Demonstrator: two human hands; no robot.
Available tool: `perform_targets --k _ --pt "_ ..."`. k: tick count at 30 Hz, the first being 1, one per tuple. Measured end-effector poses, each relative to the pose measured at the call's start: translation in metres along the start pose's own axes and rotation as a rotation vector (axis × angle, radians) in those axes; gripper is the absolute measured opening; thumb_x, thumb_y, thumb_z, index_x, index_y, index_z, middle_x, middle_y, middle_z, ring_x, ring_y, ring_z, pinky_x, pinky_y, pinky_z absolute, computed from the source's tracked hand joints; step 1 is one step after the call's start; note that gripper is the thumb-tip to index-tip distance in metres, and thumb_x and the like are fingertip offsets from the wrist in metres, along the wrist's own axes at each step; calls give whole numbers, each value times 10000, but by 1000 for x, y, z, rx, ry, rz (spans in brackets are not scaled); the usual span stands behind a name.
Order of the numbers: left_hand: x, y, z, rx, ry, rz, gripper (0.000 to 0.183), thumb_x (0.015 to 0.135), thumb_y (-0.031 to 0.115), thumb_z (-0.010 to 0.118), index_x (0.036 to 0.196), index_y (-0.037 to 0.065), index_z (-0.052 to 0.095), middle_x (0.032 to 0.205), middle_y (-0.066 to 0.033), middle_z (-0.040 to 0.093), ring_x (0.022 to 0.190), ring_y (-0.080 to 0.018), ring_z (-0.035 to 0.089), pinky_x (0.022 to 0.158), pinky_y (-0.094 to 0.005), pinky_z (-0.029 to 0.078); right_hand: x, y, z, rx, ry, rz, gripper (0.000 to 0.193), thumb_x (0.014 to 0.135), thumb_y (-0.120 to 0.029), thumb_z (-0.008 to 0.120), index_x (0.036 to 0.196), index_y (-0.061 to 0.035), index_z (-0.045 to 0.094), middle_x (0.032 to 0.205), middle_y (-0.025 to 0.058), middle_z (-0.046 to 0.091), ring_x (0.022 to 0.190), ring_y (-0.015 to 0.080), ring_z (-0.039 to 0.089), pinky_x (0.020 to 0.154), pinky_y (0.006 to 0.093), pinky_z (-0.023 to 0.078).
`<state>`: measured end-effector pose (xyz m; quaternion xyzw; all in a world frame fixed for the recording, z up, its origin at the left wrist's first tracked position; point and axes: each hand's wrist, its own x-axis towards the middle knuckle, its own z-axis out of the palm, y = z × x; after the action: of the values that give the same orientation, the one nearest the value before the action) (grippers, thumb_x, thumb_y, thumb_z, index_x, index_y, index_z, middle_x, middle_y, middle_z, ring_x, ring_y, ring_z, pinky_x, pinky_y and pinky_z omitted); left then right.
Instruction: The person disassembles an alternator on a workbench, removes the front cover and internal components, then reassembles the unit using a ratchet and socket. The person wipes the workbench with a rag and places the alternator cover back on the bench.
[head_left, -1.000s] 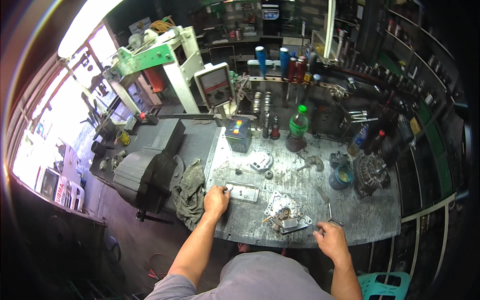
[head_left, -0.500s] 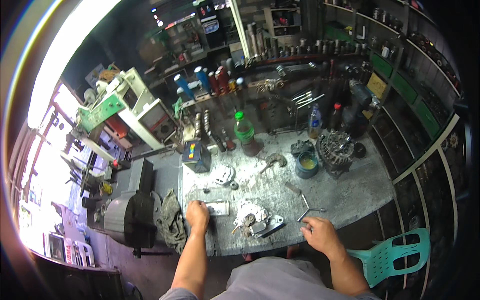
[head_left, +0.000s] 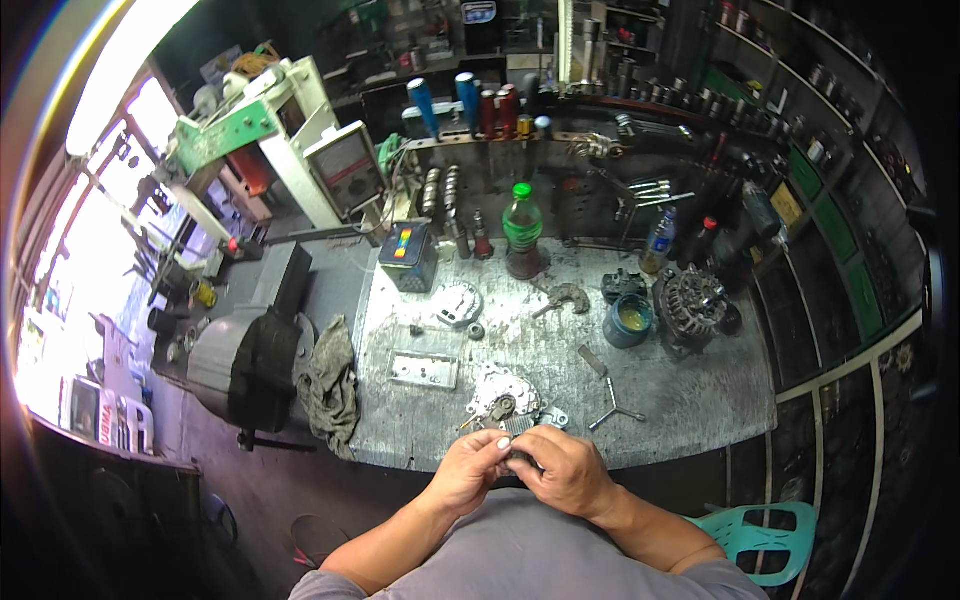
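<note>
My left hand [head_left: 475, 470] and my right hand [head_left: 565, 470] meet at the bench's near edge, fingertips pinched together. Something small and dark seems to be between them, but the fingers hide most of it. Just beyond lies a round cast metal housing [head_left: 500, 388] with a finned metal part [head_left: 520, 424] beside it, partly covered by my hands. A three-armed wrench [head_left: 615, 412] rests right of them, below a short flat tool [head_left: 590, 358]. To the left sits a shallow clear rectangular tray [head_left: 423, 370] with small bits in it.
A dark cloth [head_left: 330, 385] lies by a big vise [head_left: 245, 365] at left. Toward the back stand a boxed battery [head_left: 407, 260], a green-capped bottle [head_left: 522, 232], a blue cup [head_left: 628, 322] of yellowish liquid and an alternator [head_left: 692, 305]. A green plastic chair [head_left: 770, 540] is at lower right.
My left hand has left the tray and moved right; my right hand has come left from the three-armed wrench. Both now meet in front of me. The view has also shifted.
</note>
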<state>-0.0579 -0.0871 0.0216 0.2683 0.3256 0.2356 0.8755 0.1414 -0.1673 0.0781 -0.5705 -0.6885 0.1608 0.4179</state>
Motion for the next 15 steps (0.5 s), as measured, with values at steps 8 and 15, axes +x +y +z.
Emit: perform_targets --k 8,15 --pt "7 -2 -33 161 75 -20 233 1096 215 812 1264 57 777 1038 -42 767 951 -166 721 932 -359 588 13 2 25 -73 20 -3 175 948 -65 872 1109 -65 802 1017 97 787 837 318 807 700 426 656" --pt "32 13 -67 1416 200 752 756 869 285 997 1525 86 680 1622 -210 590 1497 -418 581 1235 -509 505 22 17 31 -207 -94 150 123 995 -106 836 1116 -94 814 1044 83 771 855 346 799 722 449 647"
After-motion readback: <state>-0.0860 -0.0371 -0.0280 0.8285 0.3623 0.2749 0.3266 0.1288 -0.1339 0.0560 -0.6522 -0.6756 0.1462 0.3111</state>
